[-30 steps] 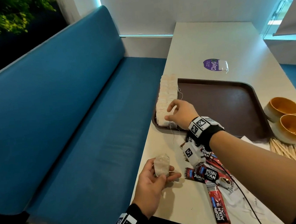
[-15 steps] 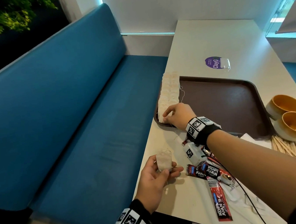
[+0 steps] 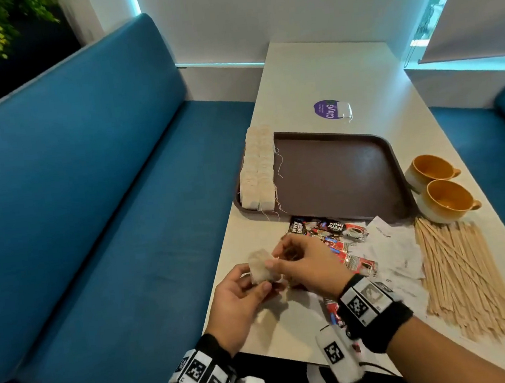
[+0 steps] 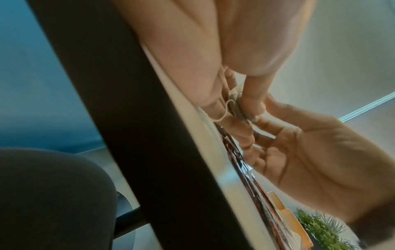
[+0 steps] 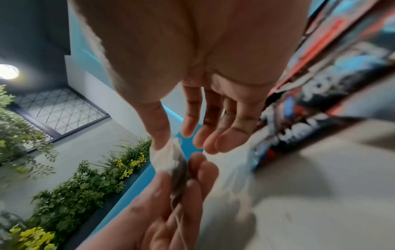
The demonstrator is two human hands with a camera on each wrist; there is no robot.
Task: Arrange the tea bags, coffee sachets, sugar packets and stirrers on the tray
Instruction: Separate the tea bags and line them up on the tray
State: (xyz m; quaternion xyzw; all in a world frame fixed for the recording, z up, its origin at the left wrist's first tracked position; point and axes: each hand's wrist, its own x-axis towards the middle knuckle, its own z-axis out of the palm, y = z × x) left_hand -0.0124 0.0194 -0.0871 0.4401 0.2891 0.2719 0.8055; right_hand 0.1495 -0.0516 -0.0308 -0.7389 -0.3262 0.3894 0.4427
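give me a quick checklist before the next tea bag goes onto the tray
1. Tea bag held: ok, the left hand grips it between thumb and fingers.
2. Right hand has it: cannot tell, its thumb touches the bag's corner, fingers look relaxed.
3. String clear: cannot tell, it loops by the left fingers in the left wrist view.
4. Row of tea bags neat: ok, lined along the tray's left edge.
5. Room on the tray: ok, bare brown surface beside the row.
6. Coffee sachets and stirrers placed: not ok, on the table.
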